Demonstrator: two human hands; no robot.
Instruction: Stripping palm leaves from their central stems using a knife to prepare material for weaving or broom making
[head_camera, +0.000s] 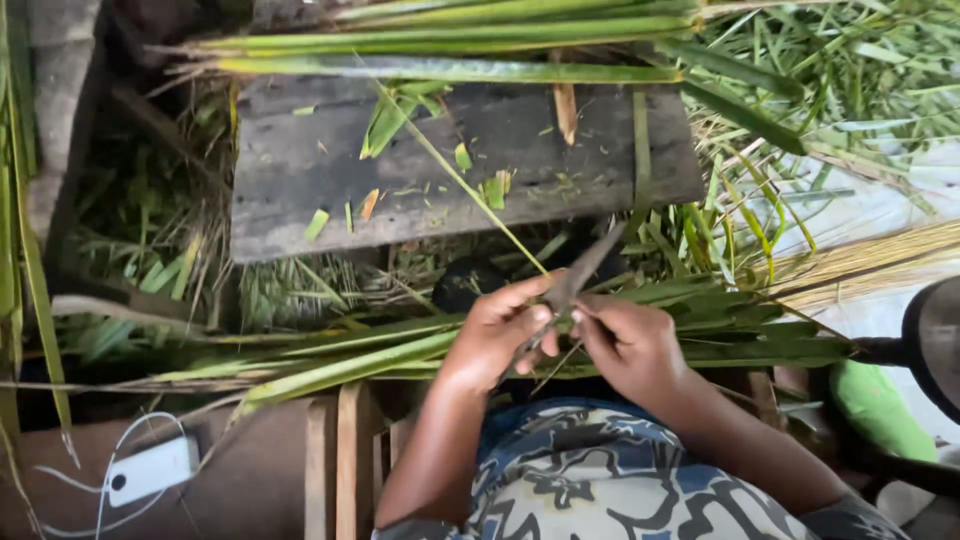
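Observation:
My left hand (500, 330) pinches a thin green leaf midrib (470, 190) that runs up and left across the wooden board (300, 190). My right hand (630, 345) is closed on the handle of a dark knife (585, 268), whose blade points up and to the right and lies against the strip between my two hands. Both hands hover over a bundle of long green palm leaves (400, 350) lying across my lap.
More long leaves (450, 45) rest along the board's far edge, with leaf scraps on the board. A pile of pale stripped ribs (870, 260) lies at the right. A white charger with cable (150, 470) sits at the lower left. Wooden slats (350, 460) stand below.

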